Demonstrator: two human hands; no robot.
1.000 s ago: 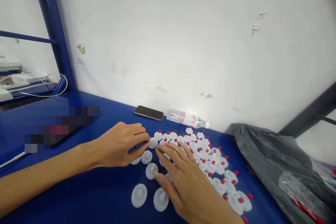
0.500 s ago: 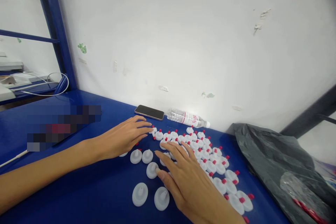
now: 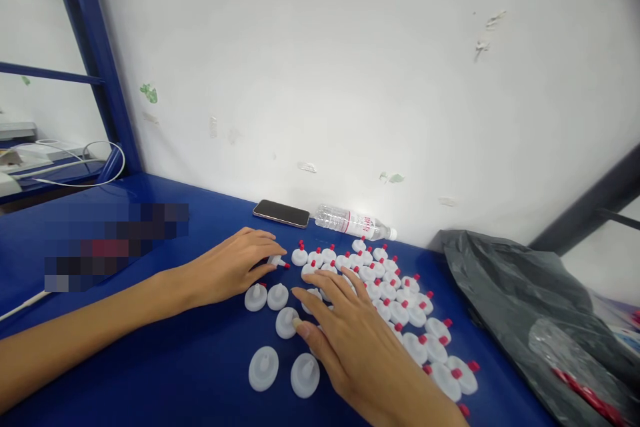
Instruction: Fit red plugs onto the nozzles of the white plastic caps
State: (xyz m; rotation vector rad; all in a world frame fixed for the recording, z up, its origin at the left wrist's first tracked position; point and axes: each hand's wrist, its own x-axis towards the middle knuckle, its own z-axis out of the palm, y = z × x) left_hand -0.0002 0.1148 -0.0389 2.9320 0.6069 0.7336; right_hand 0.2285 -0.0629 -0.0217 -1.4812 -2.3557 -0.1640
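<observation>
A white round nozzle cap with a red tip [image 3: 276,259] lies tilted on its side in the pinch of my left hand [image 3: 243,259], its tip pointing right. My right hand [image 3: 345,320] hovers over or rests on the caps with fingers spread; its thumb is at the edge of a plain white nozzle cap [image 3: 287,323]. Beneath and beyond that hand spread several white caps with red tips [image 3: 400,312], partly hidden by it. Other white nozzle caps without visible red tips stand nearer me, two at the front [image 3: 263,368] and two below my left fingers [image 3: 277,296].
Against the wall lie a phone [image 3: 281,213] and a clear plastic bottle [image 3: 350,221] on the blue table [image 3: 165,360]. A dark grey plastic bag [image 3: 505,293] covers the right side. A blurred-out object [image 3: 115,240] lies at left, near the blue metal frame [image 3: 107,67].
My left fingers have closed on a red-tipped cap at the far left of the group and drawn it slightly left and nearer. My right hand has stayed almost in place.
</observation>
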